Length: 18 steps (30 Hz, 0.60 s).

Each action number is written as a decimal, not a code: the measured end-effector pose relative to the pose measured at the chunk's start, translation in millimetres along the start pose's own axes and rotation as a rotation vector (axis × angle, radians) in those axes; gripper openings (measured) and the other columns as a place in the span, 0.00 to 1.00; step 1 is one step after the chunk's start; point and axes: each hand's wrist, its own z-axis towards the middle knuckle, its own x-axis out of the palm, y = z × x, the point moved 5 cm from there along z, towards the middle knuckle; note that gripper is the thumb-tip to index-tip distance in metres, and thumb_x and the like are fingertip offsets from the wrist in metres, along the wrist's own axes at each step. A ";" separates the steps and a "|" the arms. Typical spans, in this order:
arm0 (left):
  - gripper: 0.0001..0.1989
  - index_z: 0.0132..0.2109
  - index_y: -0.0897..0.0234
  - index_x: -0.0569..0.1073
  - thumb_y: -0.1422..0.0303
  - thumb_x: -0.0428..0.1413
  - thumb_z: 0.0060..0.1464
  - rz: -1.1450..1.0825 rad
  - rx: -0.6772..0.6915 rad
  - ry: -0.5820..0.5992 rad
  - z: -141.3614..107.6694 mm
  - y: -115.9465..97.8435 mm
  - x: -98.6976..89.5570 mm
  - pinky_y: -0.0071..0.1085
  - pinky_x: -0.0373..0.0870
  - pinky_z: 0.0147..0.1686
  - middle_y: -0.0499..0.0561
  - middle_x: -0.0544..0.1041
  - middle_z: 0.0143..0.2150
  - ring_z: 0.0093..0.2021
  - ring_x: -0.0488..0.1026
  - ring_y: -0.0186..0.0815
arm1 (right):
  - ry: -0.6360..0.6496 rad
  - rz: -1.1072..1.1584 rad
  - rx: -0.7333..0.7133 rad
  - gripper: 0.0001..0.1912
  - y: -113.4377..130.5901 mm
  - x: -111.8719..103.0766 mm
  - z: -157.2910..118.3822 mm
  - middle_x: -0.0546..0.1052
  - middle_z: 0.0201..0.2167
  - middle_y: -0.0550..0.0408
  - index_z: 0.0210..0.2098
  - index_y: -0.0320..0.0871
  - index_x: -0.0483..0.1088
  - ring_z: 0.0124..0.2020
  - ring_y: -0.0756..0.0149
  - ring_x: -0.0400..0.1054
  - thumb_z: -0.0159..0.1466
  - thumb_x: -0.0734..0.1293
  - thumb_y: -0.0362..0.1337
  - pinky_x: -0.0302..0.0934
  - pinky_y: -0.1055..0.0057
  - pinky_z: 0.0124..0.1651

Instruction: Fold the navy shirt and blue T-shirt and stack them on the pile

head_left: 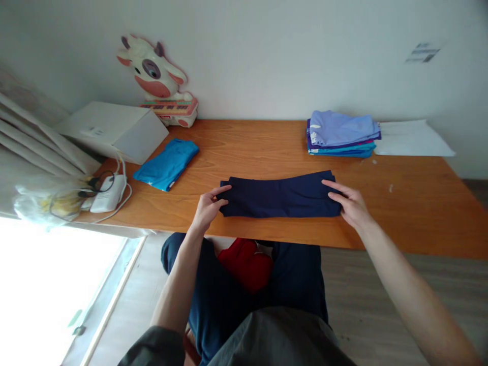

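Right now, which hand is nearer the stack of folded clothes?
The right hand, in front of the stack; the left hand is farther off, at the left end of the navy cloth.

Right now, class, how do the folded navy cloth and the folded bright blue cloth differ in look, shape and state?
The navy cloth looks dark and plain; the bright blue cloth shows small white marks. The navy cloth forms a long strip, while the bright blue cloth is shorter. The left hand and right hand touch the navy cloth's ends; neither touches the bright blue cloth. Both are folded.
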 end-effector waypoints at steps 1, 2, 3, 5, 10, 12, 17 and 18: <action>0.34 0.67 0.58 0.91 0.65 0.70 0.51 -0.028 0.021 0.012 15.4 -9.4 16.0 0.51 0.90 0.59 0.57 0.92 0.57 0.56 0.89 0.57 | -0.007 0.031 0.013 0.26 5.6 -15.5 16.4 0.88 0.67 0.53 0.62 0.60 0.90 0.72 0.37 0.81 0.66 0.81 0.55 0.77 0.33 0.75; 0.34 0.67 0.59 0.90 0.65 0.70 0.51 -0.059 0.055 0.021 33.2 -21.5 33.9 0.52 0.90 0.59 0.58 0.92 0.57 0.56 0.90 0.57 | -0.017 0.060 0.020 0.26 13.6 -32.8 35.4 0.88 0.67 0.53 0.61 0.59 0.90 0.73 0.37 0.81 0.65 0.82 0.53 0.76 0.34 0.76; 0.35 0.68 0.59 0.90 0.65 0.70 0.52 -0.090 0.099 0.027 53.1 -36.6 53.4 0.53 0.90 0.60 0.58 0.92 0.58 0.57 0.89 0.57 | -0.043 0.067 0.012 0.26 24.3 -52.1 56.4 0.89 0.66 0.52 0.61 0.58 0.90 0.72 0.37 0.81 0.65 0.82 0.50 0.77 0.34 0.75; 0.35 0.69 0.61 0.88 0.68 0.69 0.53 -0.153 0.199 0.042 97.7 -74.2 95.1 0.55 0.89 0.64 0.59 0.91 0.60 0.62 0.88 0.57 | -0.103 0.055 -0.003 0.26 50.8 -93.7 102.0 0.89 0.66 0.50 0.63 0.53 0.89 0.70 0.39 0.83 0.66 0.82 0.44 0.77 0.36 0.74; 0.34 0.74 0.67 0.83 0.75 0.60 0.62 -0.276 0.388 0.057 215.7 -174.8 194.3 0.60 0.84 0.69 0.59 0.87 0.66 0.67 0.86 0.55 | -0.307 -0.162 -0.132 0.27 117.4 -191.4 207.3 0.83 0.74 0.37 0.74 0.35 0.81 0.74 0.56 0.79 0.77 0.70 0.24 0.68 0.55 0.77; 0.31 0.74 0.69 0.81 0.74 0.58 0.66 -0.297 0.389 0.084 252.2 -196.5 230.1 0.62 0.83 0.66 0.59 0.86 0.67 0.66 0.86 0.54 | -0.359 -0.228 -0.178 0.28 126.6 -217.7 237.6 0.80 0.76 0.31 0.75 0.30 0.78 0.75 0.62 0.76 0.79 0.67 0.21 0.64 0.60 0.76; 0.29 0.71 0.69 0.81 0.74 0.67 0.64 -0.269 0.154 0.194 284.9 -167.5 287.6 0.65 0.81 0.66 0.70 0.85 0.68 0.63 0.86 0.57 | -0.473 -0.479 -0.049 0.27 95.5 -246.6 266.3 0.77 0.77 0.23 0.73 0.29 0.80 0.76 0.63 0.73 0.76 0.72 0.20 0.59 0.56 0.78; 0.27 0.69 0.68 0.82 0.75 0.67 0.63 -0.233 0.123 0.163 283.3 -151.7 284.0 0.65 0.79 0.68 0.71 0.85 0.69 0.64 0.85 0.58 | -0.491 -0.523 -0.038 0.27 86.2 -244.8 262.0 0.73 0.80 0.21 0.73 0.29 0.80 0.79 0.62 0.71 0.75 0.73 0.20 0.57 0.54 0.80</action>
